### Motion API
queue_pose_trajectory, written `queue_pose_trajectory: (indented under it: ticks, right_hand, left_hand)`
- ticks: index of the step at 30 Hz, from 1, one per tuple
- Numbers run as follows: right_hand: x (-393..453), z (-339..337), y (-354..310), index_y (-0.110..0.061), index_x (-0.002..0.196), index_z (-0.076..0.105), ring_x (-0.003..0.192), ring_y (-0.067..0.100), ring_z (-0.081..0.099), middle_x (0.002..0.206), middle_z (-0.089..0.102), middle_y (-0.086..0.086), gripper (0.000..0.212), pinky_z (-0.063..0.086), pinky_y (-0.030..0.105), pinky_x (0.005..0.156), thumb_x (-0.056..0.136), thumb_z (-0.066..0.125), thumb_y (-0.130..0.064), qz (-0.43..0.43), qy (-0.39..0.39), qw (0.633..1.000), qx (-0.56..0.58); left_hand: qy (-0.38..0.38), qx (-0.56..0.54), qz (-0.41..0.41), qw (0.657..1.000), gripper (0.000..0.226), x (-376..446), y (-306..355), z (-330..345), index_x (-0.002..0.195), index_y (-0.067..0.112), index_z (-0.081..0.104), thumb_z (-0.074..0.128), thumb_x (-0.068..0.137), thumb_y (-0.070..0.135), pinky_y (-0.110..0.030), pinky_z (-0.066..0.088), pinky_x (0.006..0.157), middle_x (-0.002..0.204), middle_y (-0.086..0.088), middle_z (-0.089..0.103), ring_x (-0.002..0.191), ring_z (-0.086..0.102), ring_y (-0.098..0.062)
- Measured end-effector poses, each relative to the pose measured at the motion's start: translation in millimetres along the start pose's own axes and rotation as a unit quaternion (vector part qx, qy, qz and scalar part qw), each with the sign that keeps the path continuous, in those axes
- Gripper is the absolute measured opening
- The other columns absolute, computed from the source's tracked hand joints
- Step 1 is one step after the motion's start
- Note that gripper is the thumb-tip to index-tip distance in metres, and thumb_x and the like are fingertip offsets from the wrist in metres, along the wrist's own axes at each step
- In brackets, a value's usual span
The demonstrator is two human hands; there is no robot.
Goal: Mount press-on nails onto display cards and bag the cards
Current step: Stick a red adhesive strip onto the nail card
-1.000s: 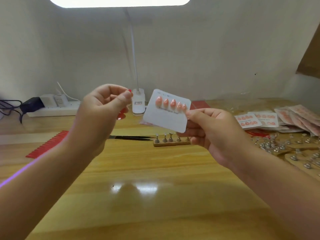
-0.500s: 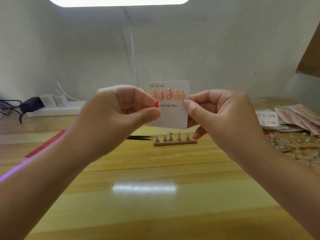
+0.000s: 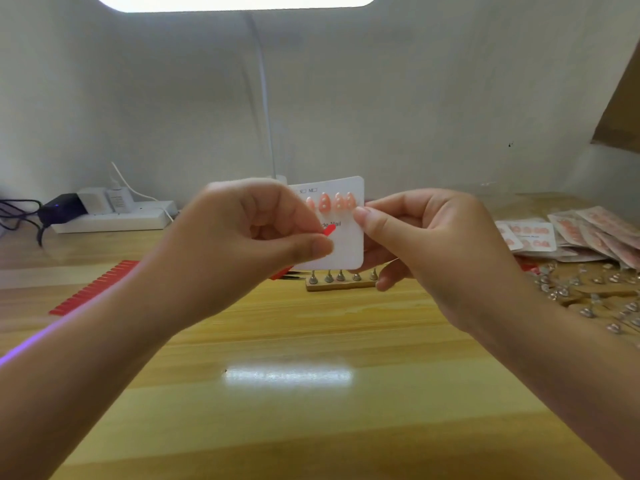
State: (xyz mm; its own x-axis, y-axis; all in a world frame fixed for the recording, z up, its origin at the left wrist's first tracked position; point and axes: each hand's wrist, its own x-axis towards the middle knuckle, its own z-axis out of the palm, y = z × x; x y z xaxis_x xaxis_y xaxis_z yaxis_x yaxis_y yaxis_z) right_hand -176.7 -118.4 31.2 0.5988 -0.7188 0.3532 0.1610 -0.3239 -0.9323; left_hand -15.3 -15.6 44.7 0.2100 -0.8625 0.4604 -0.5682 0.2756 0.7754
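Observation:
A white display card (image 3: 346,247) with a row of pink press-on nails (image 3: 325,203) along its top is held upright above the table's middle. My right hand (image 3: 419,237) pinches the card's right edge between thumb and fingers. My left hand (image 3: 249,237) is in front of the card's left part and pinches a small red strip (image 3: 328,230) against the card's face. The left part of the card is hidden behind my left hand.
A wooden nail stand (image 3: 341,282) with metal pegs sits behind the card, black tweezers beside it. A red strip sheet (image 3: 93,287) lies at the left. Bagged cards (image 3: 571,233) and loose metal pegs (image 3: 588,292) crowd the right. A power strip (image 3: 114,218) is at back left.
Both hands came together and nearer; the card turned upright to face me. My left hand brought the red strip onto the card's face, covering its left part.

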Motion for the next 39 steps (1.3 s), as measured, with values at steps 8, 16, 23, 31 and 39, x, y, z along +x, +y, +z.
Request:
queue_pose_trajectory:
  ticks: [8, 16, 23, 31, 39]
  right_hand:
    - [-2, 2, -2, -0.010, 0.085, 0.070, 0.058, 0.017, 0.071, 0.068, 0.074, 0.004, 0.007, 0.048, 0.020, 0.043, 0.087, 0.067, -0.016, -0.011, -0.005, 1.000, -0.002]
    - [-3, 5, -3, -0.006, 0.088, 0.069, 0.059, 0.017, 0.071, 0.069, 0.074, 0.007, 0.007, 0.050, 0.019, 0.045, 0.088, 0.065, -0.011, 0.009, -0.021, 0.998, 0.067]
    - [4, 6, 6, -0.005, 0.093, 0.067, 0.057, 0.013, 0.067, 0.070, 0.072, 0.007, 0.009, 0.050, 0.020, 0.046, 0.088, 0.061, -0.011, 0.119, -0.015, 0.981, 0.151]
    - [0, 8, 9, -0.011, 0.095, 0.066, 0.055, 0.017, 0.069, 0.072, 0.074, 0.005, 0.007, 0.048, 0.020, 0.043, 0.089, 0.062, -0.014, 0.105, -0.010, 0.987, 0.122]
    - [-4, 12, 6, -0.009, 0.093, 0.069, 0.058, 0.017, 0.070, 0.072, 0.074, 0.008, 0.007, 0.050, 0.021, 0.045, 0.089, 0.064, -0.010, 0.039, -0.017, 0.993, 0.112]
  left_hand:
    - [0.000, -0.005, -0.029, 1.000, 0.017, 0, -4, 3, 0.079, 0.030, 0.073, 0.073, 0.071, 0.046, -0.023, 0.050, 0.062, 0.073, 0.004, 0.071, 0.064, 0.063, -0.008]
    - [0.007, 0.026, -0.019, 0.999, 0.016, -1, -7, 6, 0.082, 0.028, 0.070, 0.062, 0.075, 0.039, -0.038, 0.052, 0.068, 0.078, -0.003, 0.071, 0.073, 0.065, -0.025]
    - [0.026, -0.004, -0.047, 0.999, 0.019, -1, -2, 2, 0.075, 0.034, 0.072, 0.074, 0.070, 0.052, -0.014, 0.045, 0.058, 0.064, 0.010, 0.067, 0.058, 0.056, -0.001]
    - [0.045, 0.102, -0.028, 0.993, 0.019, -3, -1, 3, 0.078, 0.035, 0.072, 0.066, 0.069, 0.050, -0.026, 0.051, 0.062, 0.074, 0.008, 0.071, 0.068, 0.065, -0.017]
    - [0.031, 0.125, -0.023, 0.991, 0.015, -3, -1, 6, 0.073, 0.032, 0.072, 0.066, 0.072, 0.046, -0.007, 0.043, 0.059, 0.073, 0.016, 0.071, 0.069, 0.065, -0.006]
